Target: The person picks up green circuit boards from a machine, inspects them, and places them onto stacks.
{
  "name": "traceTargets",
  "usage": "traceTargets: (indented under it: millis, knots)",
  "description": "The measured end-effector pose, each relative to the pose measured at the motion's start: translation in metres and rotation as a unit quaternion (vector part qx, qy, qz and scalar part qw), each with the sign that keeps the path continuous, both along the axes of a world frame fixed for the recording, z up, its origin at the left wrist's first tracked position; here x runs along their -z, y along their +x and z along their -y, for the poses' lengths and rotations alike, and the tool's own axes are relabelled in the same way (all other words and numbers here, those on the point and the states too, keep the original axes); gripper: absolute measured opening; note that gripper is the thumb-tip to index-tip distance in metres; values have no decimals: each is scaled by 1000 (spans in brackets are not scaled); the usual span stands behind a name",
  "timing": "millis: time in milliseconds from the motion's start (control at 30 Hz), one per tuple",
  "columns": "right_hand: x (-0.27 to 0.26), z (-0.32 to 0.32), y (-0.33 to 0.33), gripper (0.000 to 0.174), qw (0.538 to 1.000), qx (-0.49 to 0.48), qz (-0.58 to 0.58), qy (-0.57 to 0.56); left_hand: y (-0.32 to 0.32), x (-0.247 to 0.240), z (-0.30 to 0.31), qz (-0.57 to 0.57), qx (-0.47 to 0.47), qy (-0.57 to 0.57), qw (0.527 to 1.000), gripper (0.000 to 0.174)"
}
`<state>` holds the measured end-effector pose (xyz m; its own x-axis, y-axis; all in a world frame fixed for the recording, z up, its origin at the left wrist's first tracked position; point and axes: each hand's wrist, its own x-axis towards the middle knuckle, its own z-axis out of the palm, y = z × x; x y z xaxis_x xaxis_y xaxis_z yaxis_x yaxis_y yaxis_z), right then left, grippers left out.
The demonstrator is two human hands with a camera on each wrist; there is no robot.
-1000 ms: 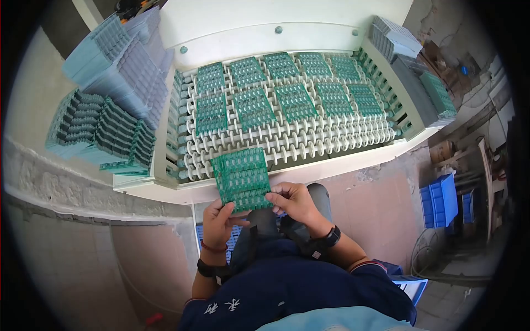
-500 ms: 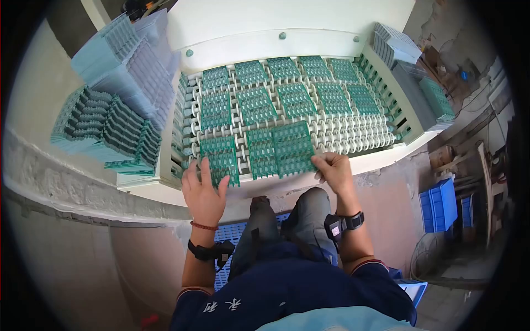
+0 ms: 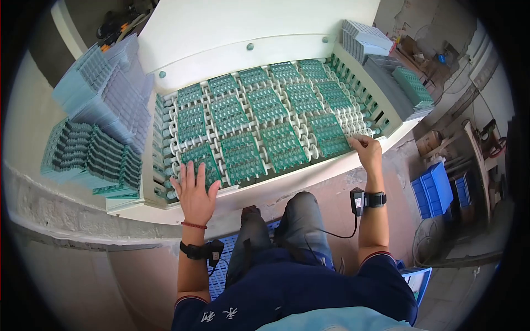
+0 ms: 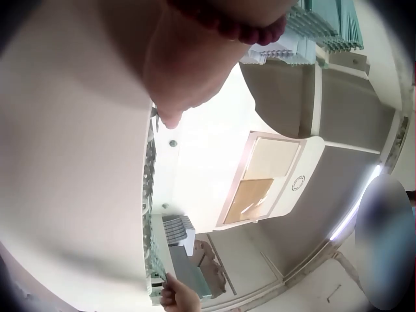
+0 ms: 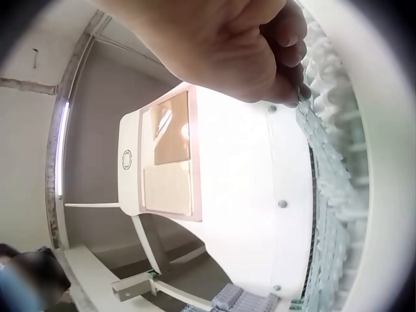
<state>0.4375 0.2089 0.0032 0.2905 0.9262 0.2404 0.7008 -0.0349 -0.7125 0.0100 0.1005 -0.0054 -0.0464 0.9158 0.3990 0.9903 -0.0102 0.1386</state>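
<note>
Along roller bed (image 3: 356,117) front: right hand (image 3: 368,151) pinches corner of rightmost front panel (image 3: 328,134), panel on rollers; left hand (image 3: 196,196) spread over leftmost front panel (image 3: 200,157). Laying step, seemingly; next probably calls for squaring, letting go.

1. My left hand (image 4: 188,75) comes in from the top, a dark red bead bracelet (image 4: 227,27) around its wrist, most of its fingers hidden.
2. A broad pale surface (image 4: 71,169) fills the left side.
3. Low down, my right hand (image 4: 181,296) has its fingers curled at a green panel (image 4: 156,263), seen nearly edge-on.
4. Beyond is a white hood (image 4: 208,156) bearing a brown sheet (image 4: 249,200).
5. A lit tube (image 4: 355,203) glows at the right.
</note>
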Motion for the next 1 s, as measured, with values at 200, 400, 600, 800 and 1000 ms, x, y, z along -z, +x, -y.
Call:
traceTargets:
  millis: [200,400,600,800,1000]
  knots:
    - [-81,18,35,42,974,69,100,189,-15,5,0,8,11,39,999,52]
    - [-162,-49,134,91,925,153,324,124,-15,7,3,12,19,57,998,55]
    - [-179,-96,170,104,945,24,278,-172,-13,11,4,24,15,101,994,51]
    - [-174,-88,161,96,955,47,263,-129,-16,11,8,60,37,101,992,54]
    - [-174,-72,127,94,914,142,375,-51,-19,10,19,187,66,125,972,50]
